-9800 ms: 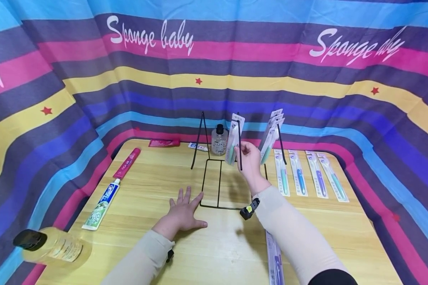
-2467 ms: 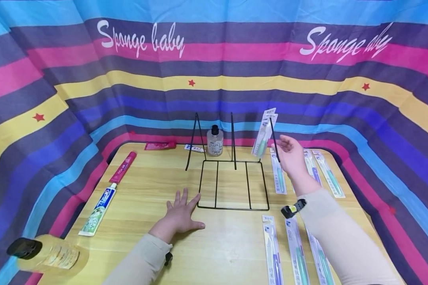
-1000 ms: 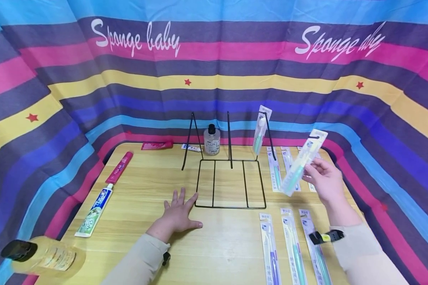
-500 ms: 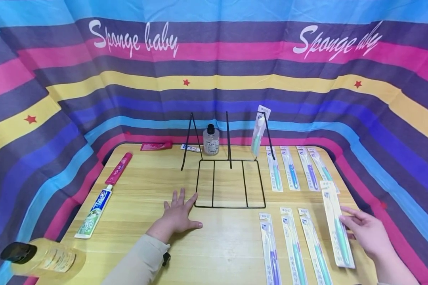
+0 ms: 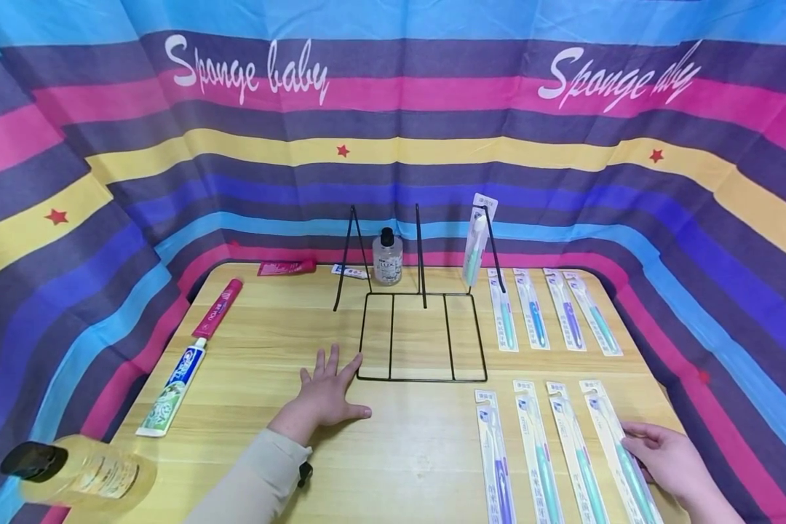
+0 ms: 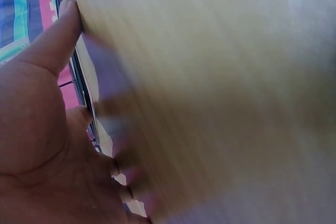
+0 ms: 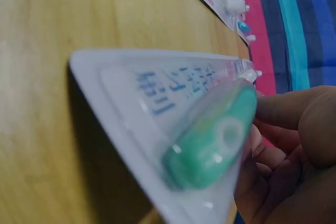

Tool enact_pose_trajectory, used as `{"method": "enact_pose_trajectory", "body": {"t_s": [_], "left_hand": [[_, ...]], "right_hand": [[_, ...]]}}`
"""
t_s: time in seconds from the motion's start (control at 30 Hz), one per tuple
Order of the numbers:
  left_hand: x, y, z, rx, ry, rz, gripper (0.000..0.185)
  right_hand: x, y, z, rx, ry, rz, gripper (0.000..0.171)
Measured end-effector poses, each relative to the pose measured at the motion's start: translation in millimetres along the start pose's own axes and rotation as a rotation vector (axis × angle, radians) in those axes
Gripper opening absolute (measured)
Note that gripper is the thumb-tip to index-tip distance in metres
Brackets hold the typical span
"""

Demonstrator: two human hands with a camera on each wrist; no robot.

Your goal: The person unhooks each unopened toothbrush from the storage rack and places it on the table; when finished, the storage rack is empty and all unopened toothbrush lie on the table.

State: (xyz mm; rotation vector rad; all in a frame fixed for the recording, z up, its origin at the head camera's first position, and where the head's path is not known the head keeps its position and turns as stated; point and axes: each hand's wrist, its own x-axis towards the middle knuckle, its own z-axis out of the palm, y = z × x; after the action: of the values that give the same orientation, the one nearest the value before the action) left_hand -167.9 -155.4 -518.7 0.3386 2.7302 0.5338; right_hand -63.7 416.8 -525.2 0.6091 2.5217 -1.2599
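My right hand (image 5: 671, 458) pinches the right edge of a packaged green toothbrush (image 5: 622, 455) at the table's front right. In the right wrist view, the thumb and fingers hold the edge of the toothbrush pack (image 7: 173, 98), its near end a little above the wood. To its left lie two more green toothbrushes (image 5: 583, 466) (image 5: 540, 466) and a purple one (image 5: 495, 466). Fingers spread, my left hand (image 5: 324, 393) rests on the table beside the black wire rack (image 5: 421, 379), fingertips close to its front left corner. One packaged green toothbrush (image 5: 477, 240) hangs on the rack's right hook.
Several packaged toothbrushes (image 5: 533, 313) lie in a row behind, at the right. A clear bottle (image 5: 388, 260) stands behind the rack. Toothpaste tubes (image 5: 173, 389) (image 5: 219, 309) lie on the left, with a yellow bottle (image 5: 105, 473) in front. A striped curtain (image 5: 393, 109) surrounds the table.
Toothbrushes have come off the rack's middle and right hooks and lie at the front right. My right hand brought the latest one forward and lowered it beside them. My left hand stayed put.
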Motion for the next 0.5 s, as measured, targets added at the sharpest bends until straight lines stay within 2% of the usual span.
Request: {"method": "enact_pose_trajectory", "body": {"t_s": [0.17, 0.3, 0.4, 0.5], "left_hand": [[1.4, -1.8, 2.0, -0.002, 0.003, 0.0, 0.11], [1.6, -2.1, 2.5, -0.002, 0.006, 0.002, 0.11], [1.4, -2.1, 2.5, -0.005, 0.007, 0.003, 0.11], [0.8, -1.9, 2.1, -0.011, 0.005, 0.0, 0.11]], "right_hand": [[-2.8, -5.9, 0.5, -0.21, 0.043, -0.061, 0.048], [-4.7, -10.0, -5.3, -0.343, 0.036, -0.08, 0.049], [-5.8, -14.5, -13.4, -0.412, 0.058, -0.131, 0.049], [-7.3, -25.1, -19.9, -0.415, 0.127, -0.212, 0.049]]}}
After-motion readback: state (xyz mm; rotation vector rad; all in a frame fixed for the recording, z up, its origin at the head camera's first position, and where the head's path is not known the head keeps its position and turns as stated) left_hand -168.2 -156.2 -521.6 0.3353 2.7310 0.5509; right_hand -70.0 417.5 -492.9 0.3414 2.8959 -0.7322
